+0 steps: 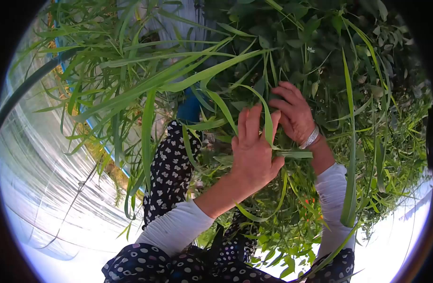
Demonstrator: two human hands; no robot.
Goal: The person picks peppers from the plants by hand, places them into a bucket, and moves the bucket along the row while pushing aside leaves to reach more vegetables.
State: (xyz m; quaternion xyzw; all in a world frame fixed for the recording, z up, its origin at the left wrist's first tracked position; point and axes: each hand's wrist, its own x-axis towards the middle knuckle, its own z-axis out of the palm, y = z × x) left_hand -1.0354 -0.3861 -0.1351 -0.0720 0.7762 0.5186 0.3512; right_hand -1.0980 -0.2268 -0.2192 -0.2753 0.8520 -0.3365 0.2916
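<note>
My left hand (pixel 255 153) reaches up among the plants, back of the hand facing me, with its fingers stretched out and apart. A long green grass blade (pixel 268 123) runs down across its fingers. Just to the right and slightly farther away is my right hand (pixel 295 114), wearing a silver band (pixel 311 138) at the wrist. Its fingers are bent and spread towards thin upright stems, and no firm hold on anything shows. Dark leafy plants (pixel 292 52) stand behind both hands. Foliage partly hides what the fingertips touch.
Tall grass (pixel 131 101) leans in from the left. Clear plastic sheeting (pixel 46 160) lines the left side, beside a blue edge strip (pixel 101 137) and a dark curved pipe (pixel 32 78). My patterned trouser leg (pixel 171 170) is among the plants. Small orange-red spots (pixel 307 201) show below my hands.
</note>
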